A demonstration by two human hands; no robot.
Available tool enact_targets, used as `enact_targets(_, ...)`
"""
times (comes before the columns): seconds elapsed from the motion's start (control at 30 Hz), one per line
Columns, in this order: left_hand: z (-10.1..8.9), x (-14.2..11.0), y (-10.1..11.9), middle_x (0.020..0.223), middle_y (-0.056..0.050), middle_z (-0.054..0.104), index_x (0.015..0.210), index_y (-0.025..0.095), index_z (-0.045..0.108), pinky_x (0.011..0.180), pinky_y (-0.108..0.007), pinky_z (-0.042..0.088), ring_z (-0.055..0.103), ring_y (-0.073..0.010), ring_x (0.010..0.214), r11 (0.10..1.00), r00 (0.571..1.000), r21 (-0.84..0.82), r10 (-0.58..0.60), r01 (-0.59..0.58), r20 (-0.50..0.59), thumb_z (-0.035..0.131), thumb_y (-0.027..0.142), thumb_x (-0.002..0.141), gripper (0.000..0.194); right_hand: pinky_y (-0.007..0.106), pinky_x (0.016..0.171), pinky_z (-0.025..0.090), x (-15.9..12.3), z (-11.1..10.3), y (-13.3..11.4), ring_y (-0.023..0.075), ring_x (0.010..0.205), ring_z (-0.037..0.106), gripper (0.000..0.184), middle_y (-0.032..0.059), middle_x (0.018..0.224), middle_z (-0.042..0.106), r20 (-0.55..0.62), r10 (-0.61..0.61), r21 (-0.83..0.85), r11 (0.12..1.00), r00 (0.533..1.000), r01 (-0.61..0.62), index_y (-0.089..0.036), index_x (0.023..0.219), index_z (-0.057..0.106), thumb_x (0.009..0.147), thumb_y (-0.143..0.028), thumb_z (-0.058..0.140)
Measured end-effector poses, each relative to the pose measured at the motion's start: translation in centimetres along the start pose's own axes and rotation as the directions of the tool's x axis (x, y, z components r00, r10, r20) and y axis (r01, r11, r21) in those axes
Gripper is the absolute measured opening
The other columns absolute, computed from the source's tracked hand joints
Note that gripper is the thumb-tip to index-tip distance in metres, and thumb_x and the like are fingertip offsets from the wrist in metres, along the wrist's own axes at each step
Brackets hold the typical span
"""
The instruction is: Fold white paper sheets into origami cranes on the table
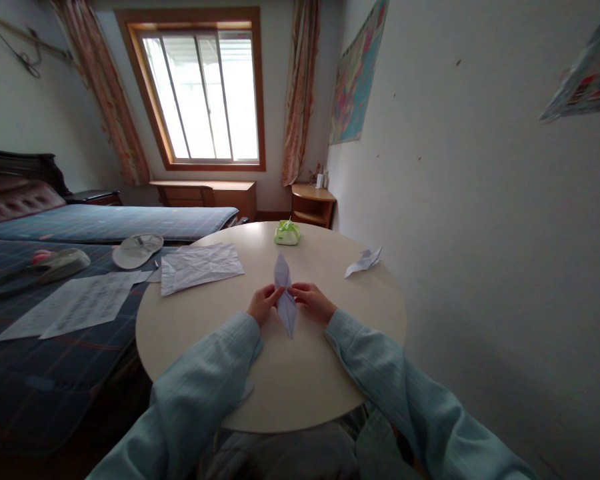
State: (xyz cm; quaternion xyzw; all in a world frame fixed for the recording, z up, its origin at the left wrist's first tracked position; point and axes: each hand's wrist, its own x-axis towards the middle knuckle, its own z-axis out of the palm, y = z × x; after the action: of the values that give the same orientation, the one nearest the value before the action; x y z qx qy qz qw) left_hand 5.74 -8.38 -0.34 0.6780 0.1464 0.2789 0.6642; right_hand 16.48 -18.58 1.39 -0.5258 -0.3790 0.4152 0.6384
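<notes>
Between my two hands is a folded piece of white paper [286, 310], a long diamond pointed at both ends, with a crease down its lower half. My left hand [264, 304] pinches its left edge near the middle, the thumb lying on the paper. From the other side my right hand [314, 300] grips the right edge at about the same height. Both hands are over the middle of the round cream table [205, 353]. A folded white paper figure [364, 262] rests on the table to the right, apart from my hands.
A green tissue pack [287, 233] sits at the table's far side. Creased white paper [200, 267] lies at the left. Beside the table, the bed [105, 357] holds printed sheets [87, 303] and a white cap [138, 251]. A wall [480, 220] runs along the right.
</notes>
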Motion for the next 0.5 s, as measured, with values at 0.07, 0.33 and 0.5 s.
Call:
enact_targets(0.07, 0.01, -0.05, -0.04, 0.061, -0.001, 0.058, 0.082, 0.009, 0.062, 0.05, -0.021, 0.037, 0.049, -0.0101, 0.054, 1.0, 1.0, -0.022, 0.004, -0.003, 0.027, 0.06, 0.048, 0.06, 0.045, 0.022, 0.059, 0.036, 0.2, -0.18, 0.29, 0.0089, 0.06, 0.051, 0.028, -0.0008, 0.063, 0.06, -0.011, -0.001, -0.013, 1.0, 1.0, 0.001, -0.013, 0.067, 0.063, 0.054, -0.037, 0.067)
enact_targets(0.33, 0.1, -0.25, 0.14, 0.062, -0.004, 0.06, 0.081, 0.007, 0.062, 0.052, -0.023, 0.039, 0.051, -0.0123, 0.057, 0.998, 0.997, -0.028, -0.061, 0.062, 0.044, 0.06, 0.051, 0.058, 0.05, 0.022, 0.059, 0.034, 0.21, -0.19, 0.38, 0.0077, 0.056, 0.048, 0.028, -0.003, 0.058, 0.056, -0.015, -0.022, -0.047, 0.999, 1.0, 0.022, -0.012, 0.064, 0.06, 0.052, -0.036, 0.069)
enact_targets(0.5, 0.14, -0.16, -0.32, 0.059, -0.003, 0.059, 0.077, 0.007, 0.063, 0.05, -0.022, 0.037, 0.05, -0.0113, 0.054, 0.995, 0.994, -0.035, -0.097, 0.099, 0.046, 0.06, 0.054, 0.055, 0.051, 0.022, 0.058, 0.034, -0.04, 0.1, 0.06, 0.0074, 0.056, 0.047, 0.03, -0.004, 0.057, 0.055, -0.016, -0.012, -0.011, 1.0, 1.0, 0.012, -0.013, 0.061, 0.055, 0.049, -0.036, 0.07)
